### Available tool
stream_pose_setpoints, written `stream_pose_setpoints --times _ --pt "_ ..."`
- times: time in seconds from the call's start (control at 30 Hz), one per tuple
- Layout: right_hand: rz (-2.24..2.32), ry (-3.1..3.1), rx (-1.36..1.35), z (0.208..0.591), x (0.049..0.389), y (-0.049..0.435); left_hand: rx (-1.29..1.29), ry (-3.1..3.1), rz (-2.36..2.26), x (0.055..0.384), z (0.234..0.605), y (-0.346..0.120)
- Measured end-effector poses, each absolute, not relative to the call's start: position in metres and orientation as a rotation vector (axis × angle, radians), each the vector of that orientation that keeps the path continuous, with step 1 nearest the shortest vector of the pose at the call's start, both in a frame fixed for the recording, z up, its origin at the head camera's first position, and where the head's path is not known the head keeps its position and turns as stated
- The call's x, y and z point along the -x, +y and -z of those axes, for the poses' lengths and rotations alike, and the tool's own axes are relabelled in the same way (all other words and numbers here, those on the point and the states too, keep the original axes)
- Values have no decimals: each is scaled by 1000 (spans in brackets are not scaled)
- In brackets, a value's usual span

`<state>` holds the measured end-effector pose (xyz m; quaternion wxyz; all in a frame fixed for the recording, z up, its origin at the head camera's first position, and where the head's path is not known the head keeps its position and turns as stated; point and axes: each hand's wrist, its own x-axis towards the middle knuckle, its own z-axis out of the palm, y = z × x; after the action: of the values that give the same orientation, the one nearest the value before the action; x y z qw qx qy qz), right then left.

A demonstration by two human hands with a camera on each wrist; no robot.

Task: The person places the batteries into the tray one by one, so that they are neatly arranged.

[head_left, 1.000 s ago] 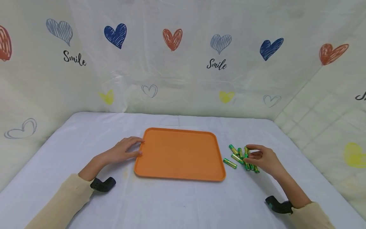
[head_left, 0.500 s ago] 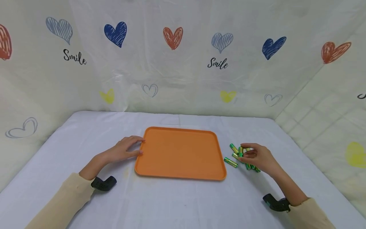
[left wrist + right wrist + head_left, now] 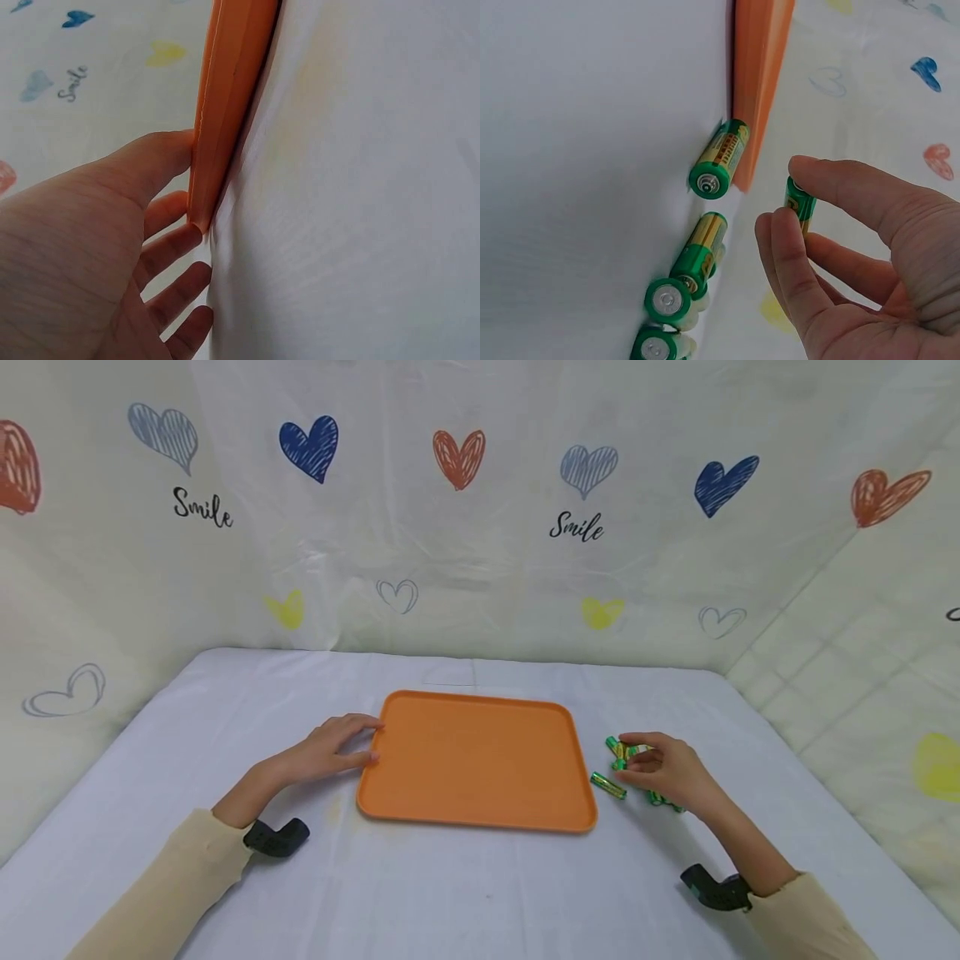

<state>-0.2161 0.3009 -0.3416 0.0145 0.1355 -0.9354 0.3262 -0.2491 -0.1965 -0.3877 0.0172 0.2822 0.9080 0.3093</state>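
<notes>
An orange tray [image 3: 480, 762] lies flat at the middle of the table. My left hand [image 3: 309, 755] rests on its left edge, thumb and fingertips touching the rim with the fingers loosely extended. To the right of the tray, my right hand [image 3: 666, 770] pinches a green and gold battery [image 3: 800, 204] between thumb and fingers, above the table. Beside the tray's right edge lies a single loose battery [image 3: 608, 785]. More batteries [image 3: 663, 799] lie under and around the right hand, which partly hides them.
A white cloth [image 3: 465, 893] covers the table. Behind it hangs a pale backdrop [image 3: 495, 568] printed with hearts and "Smile". A black device [image 3: 276, 838] is strapped at the left wrist, another device [image 3: 716, 888] at the right.
My right hand has moved left toward the tray with the battery in its fingers, leaving the pile. The left hand keeps its place on the tray edge.
</notes>
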Motion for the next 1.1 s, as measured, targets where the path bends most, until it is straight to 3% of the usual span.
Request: stream_pose_setpoints --times 1.1 --pt "-1179 -2852 -668 334 234 246 -855 2813 -949 252 390 -199"
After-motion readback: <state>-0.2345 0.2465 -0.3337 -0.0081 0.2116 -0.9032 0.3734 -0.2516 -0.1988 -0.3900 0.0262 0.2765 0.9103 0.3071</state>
